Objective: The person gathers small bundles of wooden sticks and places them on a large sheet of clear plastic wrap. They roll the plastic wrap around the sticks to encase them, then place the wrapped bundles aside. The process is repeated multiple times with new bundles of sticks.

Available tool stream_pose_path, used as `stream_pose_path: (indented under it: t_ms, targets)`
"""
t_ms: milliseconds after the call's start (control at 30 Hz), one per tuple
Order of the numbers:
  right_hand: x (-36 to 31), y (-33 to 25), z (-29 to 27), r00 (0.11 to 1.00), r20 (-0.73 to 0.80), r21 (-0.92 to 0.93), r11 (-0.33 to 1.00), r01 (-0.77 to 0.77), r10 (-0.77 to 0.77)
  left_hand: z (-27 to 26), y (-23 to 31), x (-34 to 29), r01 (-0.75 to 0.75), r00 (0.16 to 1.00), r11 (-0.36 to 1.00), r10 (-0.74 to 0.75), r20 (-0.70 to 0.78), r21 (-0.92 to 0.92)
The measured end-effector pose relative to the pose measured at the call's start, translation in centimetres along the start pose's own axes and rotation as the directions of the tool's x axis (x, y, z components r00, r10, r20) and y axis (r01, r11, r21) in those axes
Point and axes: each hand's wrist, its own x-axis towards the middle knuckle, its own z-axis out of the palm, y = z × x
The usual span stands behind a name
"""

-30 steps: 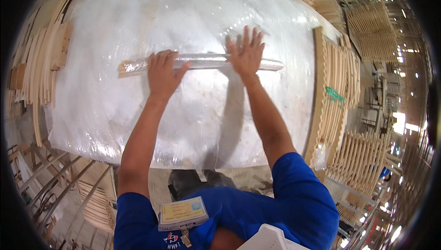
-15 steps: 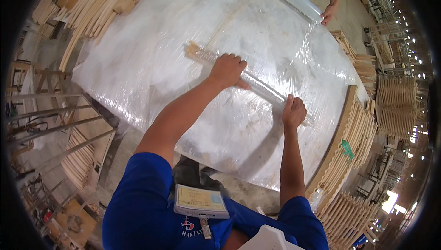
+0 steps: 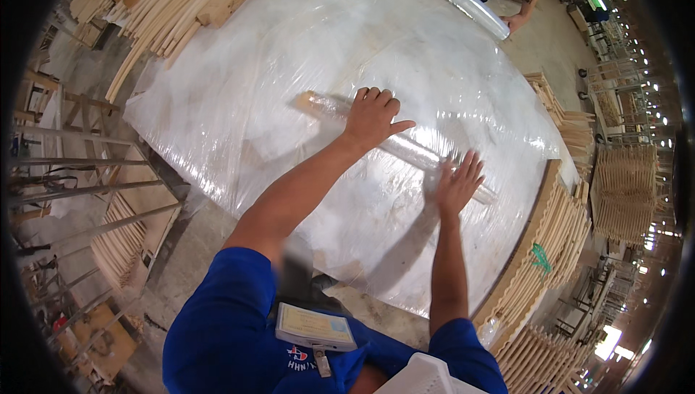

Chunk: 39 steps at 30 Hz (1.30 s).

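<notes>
A long, narrow bundle wrapped in clear plastic film (image 3: 414, 152) lies slantwise across a broad sheet of the same film (image 3: 246, 119). Its far-left end is tan, like wood. My left hand (image 3: 373, 115) rests on the bundle left of its middle, palm down, with the thumb stretched out and the fingertips slightly bent. Near the right end, my right hand (image 3: 460, 182) lies flat against it with fingers spread. Neither hand is closed around the bundle. Its underside is hidden.
Beyond the sheet, a person's hand (image 3: 512, 23) is at the end of a large film roll (image 3: 463, 1). Wooden strips (image 3: 170, 6) are stacked at far left. Bundled wooden pieces (image 3: 539, 256) with a green tie stand at right. Metal bars (image 3: 87, 162) stand at left.
Both my hands have loosened from their grip and opened over the bundle. The bundle sits slightly lower in view. The other person leans further in beside the large roll.
</notes>
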Motion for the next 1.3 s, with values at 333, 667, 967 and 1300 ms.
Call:
stream_pose_path:
  t_ms: [333,667,967,1300]
  targets:
    - [15.0,0.5,2.6,0.935,-0.200,0.292,0.929,-0.230,0.294,2.8,-3.5,7.1,-0.072,0.938,0.992,0.033,0.344,0.100]
    - [-2.7,2.3,-1.7,0.997,-0.077,0.205,0.979,0.016,0.000,0.3,-0.5,-4.3,-0.069,0.968,0.996,0.081,0.236,-0.056]
    - [-14.1,-3.7,-4.9,0.987,0.114,0.327,0.943,0.066,-0.109,-2.4,1.4,-6.8,-0.034,0.996,0.998,0.039,-0.079,0.060]
    - [10.1,-3.1,3.1,0.984,-0.167,0.130,0.990,-0.046,0.068,4.1,-0.7,0.3,-0.115,0.985,0.992,0.121,-0.119,0.056]
